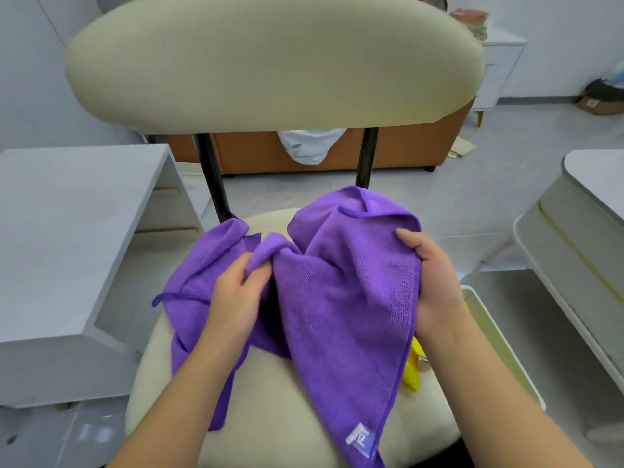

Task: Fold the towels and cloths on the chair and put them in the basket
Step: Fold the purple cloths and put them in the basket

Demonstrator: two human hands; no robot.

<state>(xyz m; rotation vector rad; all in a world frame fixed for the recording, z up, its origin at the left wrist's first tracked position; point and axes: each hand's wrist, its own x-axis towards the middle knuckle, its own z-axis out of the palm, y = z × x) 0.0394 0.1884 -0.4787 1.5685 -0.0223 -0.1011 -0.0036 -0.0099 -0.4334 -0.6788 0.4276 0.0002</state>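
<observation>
Purple microfibre towel (351,292), rumpled on cream chair seat (270,400): long axis near-far; left hand (236,295) pinches middle fold, right hand (435,285) grips right edge.

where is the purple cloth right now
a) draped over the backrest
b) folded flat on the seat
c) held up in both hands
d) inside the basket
c: the left hand pinches a bunched fold of the purple cloth and the right hand grips its right edge, so it hangs unfolded over the chair seat.
</observation>
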